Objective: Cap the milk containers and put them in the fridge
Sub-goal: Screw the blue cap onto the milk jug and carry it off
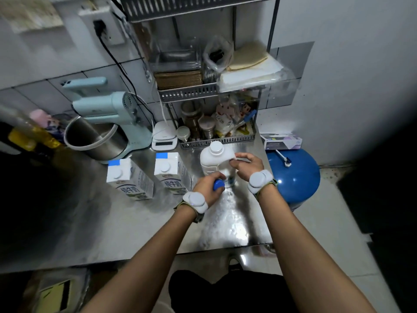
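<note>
While your left hand (208, 185) is closed on the blue cap (218, 184), the clear bottle (229, 177) under it looks only lightly steadied.
Right hand (247, 164) pinches the bottle's side w/ thumb & fingers, beside the white jug (213, 160), already capped. If you twist hard, the bottle prob. spins or tips on the slick steel counter (225, 222); its level can't be read, so a spill is possible. A cross-threaded cap could leak later in the fridge, which isn't in view. Two cartons (129, 179) stand left, caps on; your elbow could knock the nearer one.
</note>
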A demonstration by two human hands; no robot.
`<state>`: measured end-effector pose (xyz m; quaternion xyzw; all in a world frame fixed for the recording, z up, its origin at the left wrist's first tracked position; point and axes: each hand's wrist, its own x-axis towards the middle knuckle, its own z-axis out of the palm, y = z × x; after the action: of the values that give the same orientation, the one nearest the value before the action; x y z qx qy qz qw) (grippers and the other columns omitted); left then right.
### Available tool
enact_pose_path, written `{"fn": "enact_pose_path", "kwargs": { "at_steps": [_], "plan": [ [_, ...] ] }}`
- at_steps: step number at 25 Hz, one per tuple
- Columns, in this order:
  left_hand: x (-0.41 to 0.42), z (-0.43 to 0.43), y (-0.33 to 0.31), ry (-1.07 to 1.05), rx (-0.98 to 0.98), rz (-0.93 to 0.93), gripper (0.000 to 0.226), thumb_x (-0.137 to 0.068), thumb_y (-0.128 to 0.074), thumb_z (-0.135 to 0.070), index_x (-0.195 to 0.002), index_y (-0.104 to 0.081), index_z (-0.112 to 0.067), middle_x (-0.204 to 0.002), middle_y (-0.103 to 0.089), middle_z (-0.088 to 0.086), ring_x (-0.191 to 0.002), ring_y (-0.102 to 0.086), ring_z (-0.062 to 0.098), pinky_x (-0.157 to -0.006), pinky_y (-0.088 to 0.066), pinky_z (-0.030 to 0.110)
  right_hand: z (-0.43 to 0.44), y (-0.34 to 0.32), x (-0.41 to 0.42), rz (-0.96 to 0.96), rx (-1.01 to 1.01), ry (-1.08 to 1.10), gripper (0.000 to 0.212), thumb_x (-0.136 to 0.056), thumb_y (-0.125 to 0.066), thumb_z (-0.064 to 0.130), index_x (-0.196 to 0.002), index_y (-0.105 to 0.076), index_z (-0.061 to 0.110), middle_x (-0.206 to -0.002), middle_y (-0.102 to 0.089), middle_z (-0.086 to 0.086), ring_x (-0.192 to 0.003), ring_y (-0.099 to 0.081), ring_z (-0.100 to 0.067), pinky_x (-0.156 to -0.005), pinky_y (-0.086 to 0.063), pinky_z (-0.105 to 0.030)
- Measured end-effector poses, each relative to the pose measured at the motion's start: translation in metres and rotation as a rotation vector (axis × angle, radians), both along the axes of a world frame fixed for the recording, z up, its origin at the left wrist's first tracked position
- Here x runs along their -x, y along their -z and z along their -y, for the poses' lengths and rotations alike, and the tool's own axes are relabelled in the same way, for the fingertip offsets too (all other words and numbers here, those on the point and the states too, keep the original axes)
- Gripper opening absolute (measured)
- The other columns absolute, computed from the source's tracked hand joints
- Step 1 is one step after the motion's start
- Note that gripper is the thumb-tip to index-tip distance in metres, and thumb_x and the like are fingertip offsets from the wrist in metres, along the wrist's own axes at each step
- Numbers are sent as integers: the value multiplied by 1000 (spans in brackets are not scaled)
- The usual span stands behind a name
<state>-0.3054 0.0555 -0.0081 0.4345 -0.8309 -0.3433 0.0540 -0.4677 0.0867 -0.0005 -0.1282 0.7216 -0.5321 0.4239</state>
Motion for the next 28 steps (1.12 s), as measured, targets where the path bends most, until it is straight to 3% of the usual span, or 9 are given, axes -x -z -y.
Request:
{"fn": "enact_pose_path", "kwargs": {
  "at_steps": [2, 5, 6, 10, 14, 18, 24, 28],
  "plan": [
    [0, 1, -18, -1, 40, -53, 28, -85, -68, -18, -114, -66, -20, -110, -71, 5, -102, -65, 25, -89, -49, 27, 3, 0, 0, -15, -20, -15, 22, -76, -77, 8, -94, -72, 20, -83, -72, -4, -68, -65, -11, -56, -52, -14],
    [2, 5, -44, -36, 91, -142, 33, -78, -78, -24, -109, -67, -21, -101, -72, 0, -91, -65, 18, -84, -52, 27, 8, 2, 2, -73, -50, -46, 21, -76, -76, 10, -94, -70, 20, -95, -74, -9, -84, -68, -19, -79, -56, -28],
    [1, 7, -52, -43, 84, -169, 37, -74, -82, -27, -108, -67, -21, -100, -72, 0, -88, -65, 17, -83, -53, 27, 8, 2, 2, -80, -54, -54, 21, -76, -76, 11, -94, -70, 20, -95, -74, -9, -85, -68, -19, -80, -56, -28],
    [3, 18, -78, -54, 125, -263, 41, -73, -82, -19, -110, -65, -22, -108, -69, -3, -93, -66, 14, -85, -56, 29, 9, 3, 2, -54, -57, -61, 26, -75, -77, 10, -99, -72, 14, -86, -70, -10, -63, -59, -15, -60, -47, -25],
    [15, 27, -93, -104, 295, -254, 41, -78, -77, -23, -117, -64, -19, -114, -58, 4, -99, -60, 15, -88, -44, 16, 13, -3, -1, -99, 19, -83, 30, -71, -76, 0, -88, -70, 24, -93, -73, -6, -85, -67, -20, -76, -52, -27],
    [26, 30, -95, -140, 327, -215, 48, -84, -72, -29, -128, -59, -14, -121, -60, 5, -110, -58, 22, -100, -45, 33, 12, 0, -2, -117, 37, -100, 33, -71, -76, 2, -92, -71, 27, -96, -74, -5, -93, -69, -23, -88, -57, -34],
    [30, 33, -85, -142, 303, -107, 48, -87, -68, -37, -129, -59, -16, -124, -64, 5, -113, -59, 26, -99, -45, 35, 10, 0, 1, -116, 19, -113, 34, -72, -78, 6, -98, -72, 26, -95, -73, -4, -87, -68, -19, -77, -52, -25],
    [26, 32, -81, -151, 292, -132, 47, -87, -68, -38, -128, -61, -16, -122, -67, 6, -110, -61, 25, -96, -48, 35, 9, 0, 1, -126, 36, -113, 33, -73, -77, 3, -96, -71, 26, -87, -70, 1, -79, -66, -15, -62, -48, -13]
  ]
}}
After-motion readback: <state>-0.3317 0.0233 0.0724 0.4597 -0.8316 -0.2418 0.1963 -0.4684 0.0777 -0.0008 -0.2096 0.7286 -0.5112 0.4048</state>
